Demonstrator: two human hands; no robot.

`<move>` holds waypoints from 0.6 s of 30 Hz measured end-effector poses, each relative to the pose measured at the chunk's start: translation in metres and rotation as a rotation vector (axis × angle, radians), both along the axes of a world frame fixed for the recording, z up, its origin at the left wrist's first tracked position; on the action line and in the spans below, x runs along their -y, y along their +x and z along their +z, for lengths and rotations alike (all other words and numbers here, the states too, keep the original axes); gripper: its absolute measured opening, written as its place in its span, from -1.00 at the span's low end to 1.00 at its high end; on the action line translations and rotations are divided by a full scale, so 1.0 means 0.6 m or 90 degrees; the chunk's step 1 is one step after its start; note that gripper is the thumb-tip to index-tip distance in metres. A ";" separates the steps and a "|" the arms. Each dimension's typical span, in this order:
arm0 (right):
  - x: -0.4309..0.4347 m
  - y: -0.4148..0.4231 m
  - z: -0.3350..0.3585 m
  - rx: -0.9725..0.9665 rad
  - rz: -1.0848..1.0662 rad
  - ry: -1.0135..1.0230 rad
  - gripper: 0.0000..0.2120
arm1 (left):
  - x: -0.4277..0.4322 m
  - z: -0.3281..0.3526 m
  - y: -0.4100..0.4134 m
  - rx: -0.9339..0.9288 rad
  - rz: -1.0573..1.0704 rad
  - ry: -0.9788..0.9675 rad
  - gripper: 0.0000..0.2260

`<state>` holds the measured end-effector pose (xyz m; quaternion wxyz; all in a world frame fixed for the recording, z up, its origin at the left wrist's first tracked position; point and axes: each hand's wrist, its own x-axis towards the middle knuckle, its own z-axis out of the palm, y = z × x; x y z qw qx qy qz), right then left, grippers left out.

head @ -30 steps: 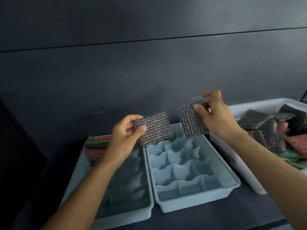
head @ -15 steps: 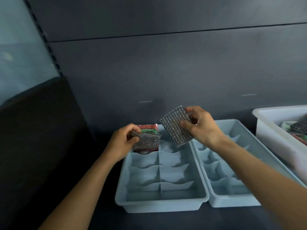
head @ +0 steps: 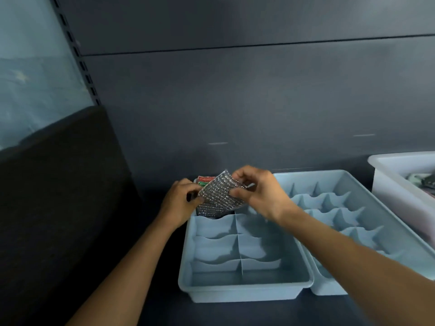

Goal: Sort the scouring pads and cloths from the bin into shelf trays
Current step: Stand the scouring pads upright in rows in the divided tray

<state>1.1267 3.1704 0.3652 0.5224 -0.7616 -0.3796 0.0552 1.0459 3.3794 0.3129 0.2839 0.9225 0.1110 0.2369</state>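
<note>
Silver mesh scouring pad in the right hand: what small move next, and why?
Probably lower the silver mesh scouring pad into the far-left compartment of the left pale blue plastic tray. The right hand pinches it tilted above that slot, where the left hand holds a second silver pad.

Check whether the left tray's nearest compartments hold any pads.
No: the left tray shows bare plastic there; pads sit at its far end.
</note>
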 end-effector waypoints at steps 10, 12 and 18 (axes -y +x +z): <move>-0.055 -0.014 -0.043 0.325 -0.020 -0.258 -0.75 | -0.017 0.005 -0.020 -0.060 -0.051 -0.096 -0.69; -0.067 -0.018 -0.048 0.345 -0.003 -0.304 -0.74 | -0.015 0.009 -0.027 -0.075 -0.054 -0.103 -0.64; -0.085 -0.025 -0.062 0.404 0.005 -0.384 -0.68 | 0.001 0.016 -0.037 -0.078 -0.025 -0.091 -0.59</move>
